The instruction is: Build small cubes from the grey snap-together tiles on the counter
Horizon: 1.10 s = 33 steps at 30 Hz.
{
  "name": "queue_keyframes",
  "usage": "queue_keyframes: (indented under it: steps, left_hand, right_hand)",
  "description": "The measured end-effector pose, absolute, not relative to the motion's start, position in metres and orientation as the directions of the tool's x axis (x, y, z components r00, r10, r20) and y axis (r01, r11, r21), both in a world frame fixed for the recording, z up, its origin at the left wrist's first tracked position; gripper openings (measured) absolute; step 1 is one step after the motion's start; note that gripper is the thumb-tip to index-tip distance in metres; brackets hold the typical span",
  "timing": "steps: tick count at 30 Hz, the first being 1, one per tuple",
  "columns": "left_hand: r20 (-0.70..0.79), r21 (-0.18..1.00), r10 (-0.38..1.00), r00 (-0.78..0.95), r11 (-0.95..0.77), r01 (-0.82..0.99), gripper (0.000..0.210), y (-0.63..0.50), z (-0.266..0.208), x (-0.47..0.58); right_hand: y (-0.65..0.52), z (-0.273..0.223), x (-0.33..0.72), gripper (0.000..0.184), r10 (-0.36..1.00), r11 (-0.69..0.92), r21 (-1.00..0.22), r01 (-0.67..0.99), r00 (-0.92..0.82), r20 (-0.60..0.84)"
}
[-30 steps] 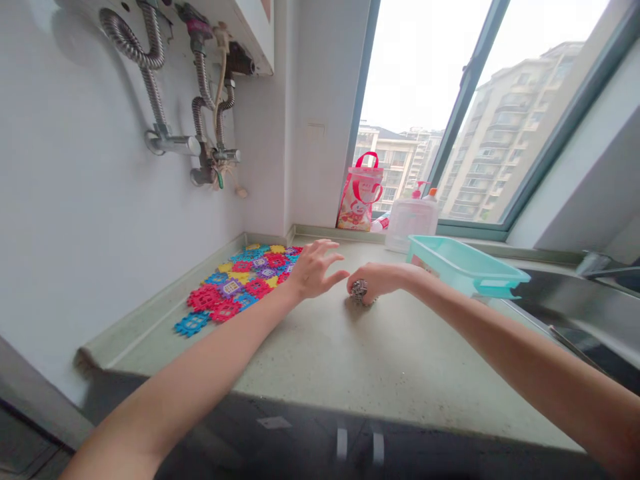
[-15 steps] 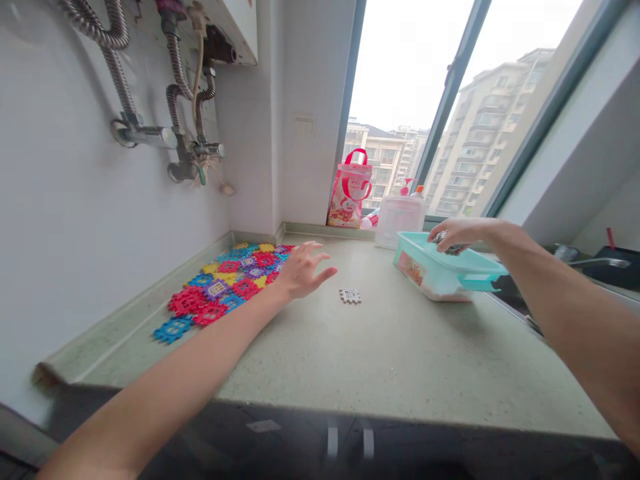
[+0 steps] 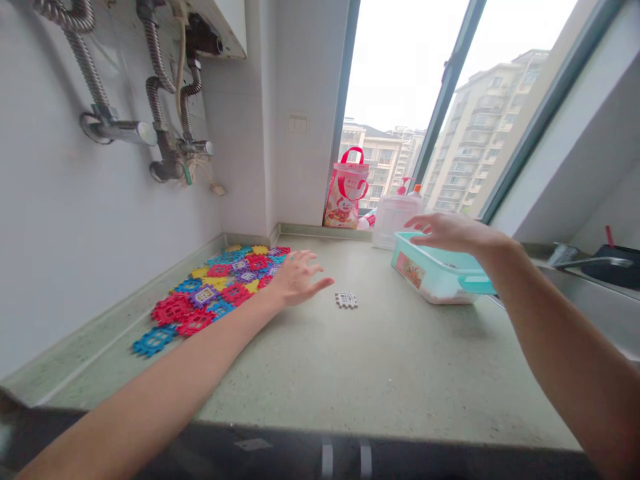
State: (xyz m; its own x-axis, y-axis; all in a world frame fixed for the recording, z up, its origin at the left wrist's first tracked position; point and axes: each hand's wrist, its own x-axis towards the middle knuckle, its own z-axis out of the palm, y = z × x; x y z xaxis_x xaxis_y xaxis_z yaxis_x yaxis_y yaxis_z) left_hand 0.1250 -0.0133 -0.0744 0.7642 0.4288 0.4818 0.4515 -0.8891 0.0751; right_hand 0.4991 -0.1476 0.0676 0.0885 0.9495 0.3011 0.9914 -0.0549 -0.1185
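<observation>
Two hands: both seen over a pale green speckled desk [image 3: 350, 373], palms down, nothing held.
Left hand [image 3: 295, 279]: grip spread, fingers fanned and lifted a little off the surface; set at the right edge of the coloured tiles, with the lone tile just to its right, not touched.
Right hand [image 3: 450, 231]: grip spread and empty, fingers stretched leftward; held above the far part of the teal basin, not seen touching it.
Lone tile [image 3: 347, 301]: small, white-grey, lattice-shaped; flat on the desk between the two hands, nearer the left one.
Coloured tiles [image 3: 215, 290]: red, blue, yellow, purple interlocking pieces laid flat in a patch along the left wall, reaching into the far corner.
Teal basin [image 3: 440, 275]: rectangular, label on its left wall; placed at the right of the desk; contents cannot be told.
Window sill: red-handled bag [image 3: 346, 193] and clear pump bottle [image 3: 395, 217] noted at the far side, by the glass.
Left wall: flexible metal hoses [image 3: 155, 100] and valves mounted high up.
</observation>
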Motion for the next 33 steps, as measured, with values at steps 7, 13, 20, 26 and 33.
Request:
queue_keyframes:
  steps: [7, 13, 20, 26, 33]
  left_hand:
    - [0.450, 0.045, 0.441, 0.776, -0.879, 0.474, 0.079, -0.015, -0.077, 0.126]
    - [0.458, 0.037, 0.430, 0.778, -0.884, 0.467, 0.072, -0.012, -0.079, 0.127]
    - [0.490, 0.031, 0.380, 0.785, -0.907, 0.419, 0.062, -0.010, -0.079, 0.129]
    - [0.544, -0.095, 0.263, 0.797, -0.924, 0.370, 0.052, -0.015, -0.072, 0.129]
    - [0.568, -0.375, 0.041, 0.822, -0.876, 0.303, 0.043, -0.020, -0.059, 0.134]
  right_hand:
    - [-0.129, -0.022, 0.369, 0.060, 0.932, 0.317, -0.299, 0.900, -0.353, -0.075]
    - [-0.125, -0.036, 0.358, 0.042, 0.927, 0.352, -0.206, 0.913, -0.371, -0.061]
    - [-0.145, 0.025, 0.433, 0.038, 0.946, 0.093, -0.043, 0.995, -0.074, 0.316]
    - [-0.177, 0.044, 0.545, 0.035, 0.826, -0.515, -0.008, 0.857, 0.499, 0.263]
    - [-0.185, 0.037, 0.554, 0.028, 0.825, -0.538, -0.069, 0.840, 0.541, 0.162]
